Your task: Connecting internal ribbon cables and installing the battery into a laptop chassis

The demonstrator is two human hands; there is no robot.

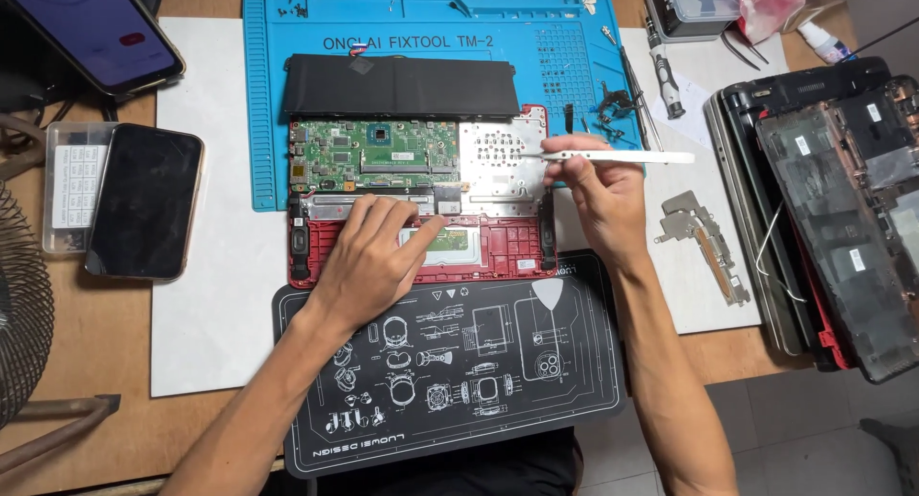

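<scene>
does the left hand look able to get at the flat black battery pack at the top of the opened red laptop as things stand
Probably yes. The left hand rests on the red laptop base near the touchpad, and only the low green circuit board lies between it and the flat black battery pack. The right hand, holding a white tool, is off to the side.

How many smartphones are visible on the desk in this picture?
2. A black-screened smartphone lies at the left, resting partly on a clear plastic box. A second smartphone with a lit purple screen sits at the top-left corner, partly cut off.
</scene>
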